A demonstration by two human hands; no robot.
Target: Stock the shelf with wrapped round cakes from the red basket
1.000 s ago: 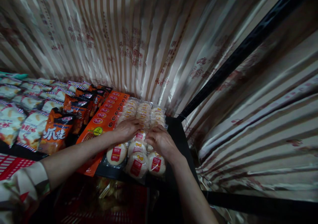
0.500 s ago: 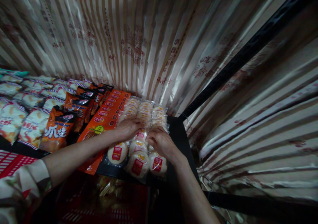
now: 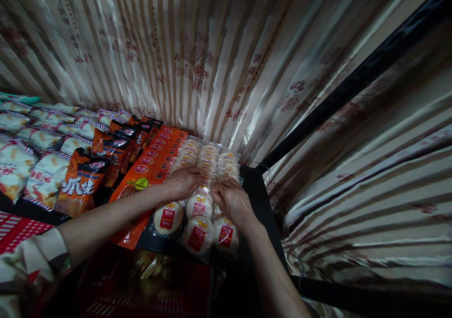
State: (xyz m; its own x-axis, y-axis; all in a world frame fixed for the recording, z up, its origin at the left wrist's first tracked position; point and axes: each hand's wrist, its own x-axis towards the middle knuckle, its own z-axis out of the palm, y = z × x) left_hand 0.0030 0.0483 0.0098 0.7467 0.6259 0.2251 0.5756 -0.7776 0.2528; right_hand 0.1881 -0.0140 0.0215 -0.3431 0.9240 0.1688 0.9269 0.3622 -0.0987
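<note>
Round white rice crackers in clear wrappers with red labels lie overlapped in three rows on a black shelf (image 3: 254,186). My left hand (image 3: 187,181) reaches across the left row to the middle one, its fingers curled down at a rice cracker pack (image 3: 199,206). Close by on the right, my right hand (image 3: 231,199) has its fingers pinched together at the same row's wrappers. Both sets of fingertips are partly hidden. Nearest the shelf's front edge are the front packs of the middle row (image 3: 198,234) and right row (image 3: 226,235).
Left of the crackers lies a flat orange snack packet (image 3: 150,155). Beyond it stand orange-and-black snack bags (image 3: 83,181) and white snack bags (image 3: 47,177). A red basket (image 3: 183,285) sits below. Striped curtain (image 3: 197,64) hangs behind; a black post (image 3: 339,92) slants at right.
My right hand has shifted slightly right. More of the second pack in the middle row shows. My left hand has hardly moved, and the view has shifted a little.
</note>
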